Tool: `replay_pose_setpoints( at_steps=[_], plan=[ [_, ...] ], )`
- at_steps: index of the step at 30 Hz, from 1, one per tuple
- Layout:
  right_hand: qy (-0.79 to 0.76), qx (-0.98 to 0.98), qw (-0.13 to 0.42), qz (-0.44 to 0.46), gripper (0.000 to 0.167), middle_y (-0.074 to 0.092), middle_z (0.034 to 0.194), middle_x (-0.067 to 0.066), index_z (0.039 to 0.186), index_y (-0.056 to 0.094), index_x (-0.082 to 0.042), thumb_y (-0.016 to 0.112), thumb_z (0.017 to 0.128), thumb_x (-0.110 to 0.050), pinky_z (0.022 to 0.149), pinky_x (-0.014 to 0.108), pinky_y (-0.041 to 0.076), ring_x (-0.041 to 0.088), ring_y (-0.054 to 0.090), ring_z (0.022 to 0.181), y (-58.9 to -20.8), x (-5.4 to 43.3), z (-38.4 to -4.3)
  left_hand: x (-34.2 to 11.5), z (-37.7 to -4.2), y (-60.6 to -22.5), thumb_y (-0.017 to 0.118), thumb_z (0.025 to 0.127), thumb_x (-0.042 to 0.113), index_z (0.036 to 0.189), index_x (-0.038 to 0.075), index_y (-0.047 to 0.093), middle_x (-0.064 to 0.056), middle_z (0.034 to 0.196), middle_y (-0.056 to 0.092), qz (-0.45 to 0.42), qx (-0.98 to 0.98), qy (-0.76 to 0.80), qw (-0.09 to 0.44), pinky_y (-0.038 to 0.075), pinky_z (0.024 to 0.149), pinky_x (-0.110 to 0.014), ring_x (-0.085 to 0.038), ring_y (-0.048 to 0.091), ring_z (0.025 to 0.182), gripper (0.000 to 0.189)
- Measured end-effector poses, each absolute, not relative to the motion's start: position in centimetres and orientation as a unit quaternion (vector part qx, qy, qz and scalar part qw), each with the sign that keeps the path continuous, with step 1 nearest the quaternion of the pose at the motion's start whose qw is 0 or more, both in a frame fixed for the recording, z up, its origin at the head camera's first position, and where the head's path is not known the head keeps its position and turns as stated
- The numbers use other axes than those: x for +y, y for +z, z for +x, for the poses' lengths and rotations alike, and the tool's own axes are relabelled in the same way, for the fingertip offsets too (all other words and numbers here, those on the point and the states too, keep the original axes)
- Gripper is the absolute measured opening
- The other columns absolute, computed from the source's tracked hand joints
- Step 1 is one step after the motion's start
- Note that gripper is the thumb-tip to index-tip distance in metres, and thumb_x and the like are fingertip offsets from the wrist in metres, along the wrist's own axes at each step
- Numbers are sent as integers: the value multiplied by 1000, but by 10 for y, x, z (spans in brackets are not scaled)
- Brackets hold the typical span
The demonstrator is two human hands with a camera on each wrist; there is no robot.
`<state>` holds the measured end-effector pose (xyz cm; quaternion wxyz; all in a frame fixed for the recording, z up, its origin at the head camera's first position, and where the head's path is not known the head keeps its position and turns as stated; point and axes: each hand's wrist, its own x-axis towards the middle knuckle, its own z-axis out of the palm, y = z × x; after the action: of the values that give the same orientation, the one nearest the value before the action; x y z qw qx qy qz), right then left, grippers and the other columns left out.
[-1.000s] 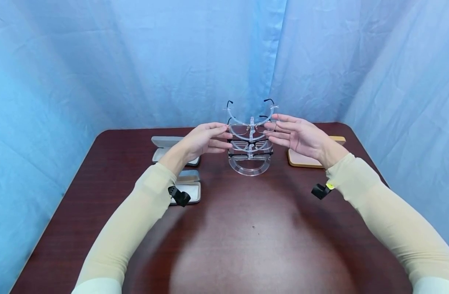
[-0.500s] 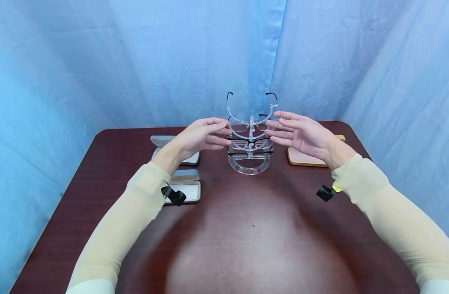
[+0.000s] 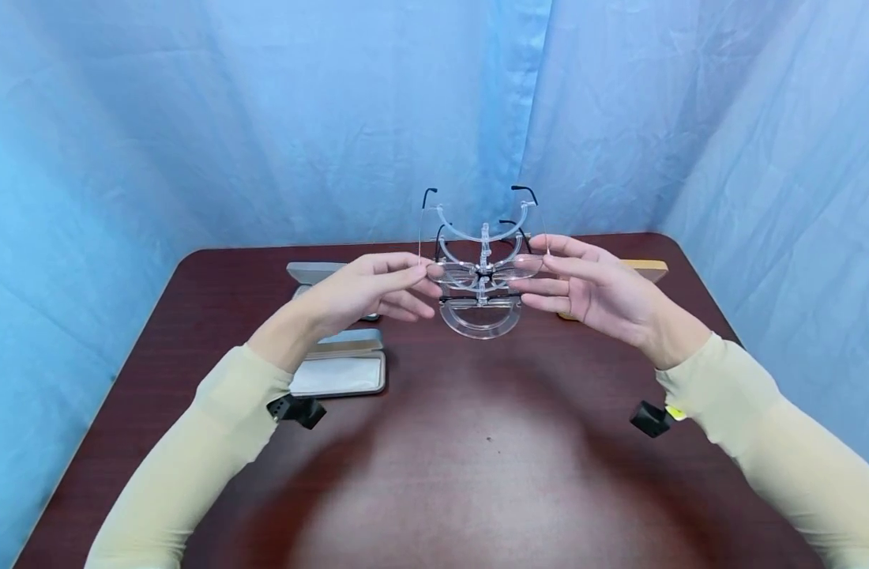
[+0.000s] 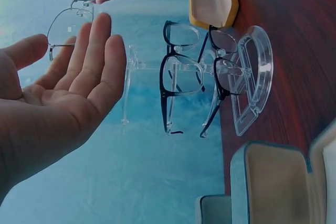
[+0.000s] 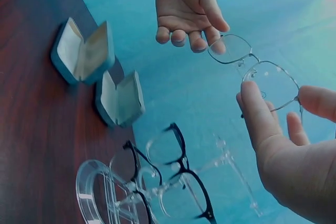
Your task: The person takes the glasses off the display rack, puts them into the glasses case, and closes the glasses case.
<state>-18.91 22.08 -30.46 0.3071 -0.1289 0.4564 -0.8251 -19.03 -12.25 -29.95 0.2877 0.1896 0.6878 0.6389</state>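
A pair of thin metal-rimmed eyeglasses [image 5: 251,56] with dark temple tips hangs in front of the clear display stand [image 3: 480,330], apart from it in both wrist views. My left hand [image 3: 363,294] pinches the glasses at one end of the front, thumb against forefinger, the other fingers spread. At the opposite end my right hand [image 3: 601,296] holds them the same way. Their temples point away from me in the head view. Two black-framed pairs sit lower on the stand: upper eyeglasses [image 4: 164,93] and lower eyeglasses [image 4: 222,93]. The topmost holder is bare.
To the left lie two open grey-blue cases, the nearer case [image 3: 338,373] with a white cloth inside and the farther case [image 3: 314,273] partly behind my left hand. A yellow case [image 3: 648,269] stands open behind my right hand. Blue curtains [image 3: 321,118] surround the dark table [image 3: 491,490].
The metal-rimmed glasses have come off the top of the stand and moved toward me and lower in view. Both hands drew back with them and ended slightly farther apart.
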Motion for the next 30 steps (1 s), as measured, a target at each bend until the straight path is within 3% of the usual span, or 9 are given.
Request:
replay_pose_setpoints(
  at_steps=[4,7,11,15,20,30],
  plan=[
    [-833,426,309,-173,30,65,128,17,129,60,-5,39,108,2,105,50,47,38,63,121,-308,220,-176,-133,-173,-300,54,107,30,142,9,55,-13,130,66,201,699,627,281,53,99,-45,-39,66,115,41],
    [-838,397,323,-190,34,63,131,17,130,59,-5,35,108,3,105,51,46,39,62,122,-312,219,-170,-141,-162,-307,57,106,29,150,16,47,-11,137,61,204,692,644,253,52,101,-44,-35,66,117,47],
    [-840,379,338,-192,36,63,131,15,131,58,-5,33,108,4,107,51,44,39,59,125,-319,217,-164,-147,-148,-321,66,100,23,161,33,24,-7,152,48,221,663,681,216,50,103,-42,-30,60,126,75],
    [-828,395,342,-203,36,62,133,13,133,56,-8,34,107,4,108,51,44,39,57,128,-328,213,-157,-147,-136,-336,76,94,18,161,45,9,-5,161,37,252,642,695,204,51,102,-44,-30,52,136,99],
    [-813,417,350,-206,35,61,134,12,134,53,-9,35,107,4,109,51,43,38,56,130,-339,207,-149,-145,-124,-349,81,90,18,160,47,0,-9,161,35,272,634,701,182,50,102,-50,-36,54,132,111],
    [-807,440,352,-175,33,61,132,13,133,56,-10,40,107,3,107,53,44,38,59,126,-355,196,-142,-145,-115,-358,76,93,10,160,48,-2,-11,158,41,253,633,709,183,56,93,-38,-37,60,122,110]
  ],
)
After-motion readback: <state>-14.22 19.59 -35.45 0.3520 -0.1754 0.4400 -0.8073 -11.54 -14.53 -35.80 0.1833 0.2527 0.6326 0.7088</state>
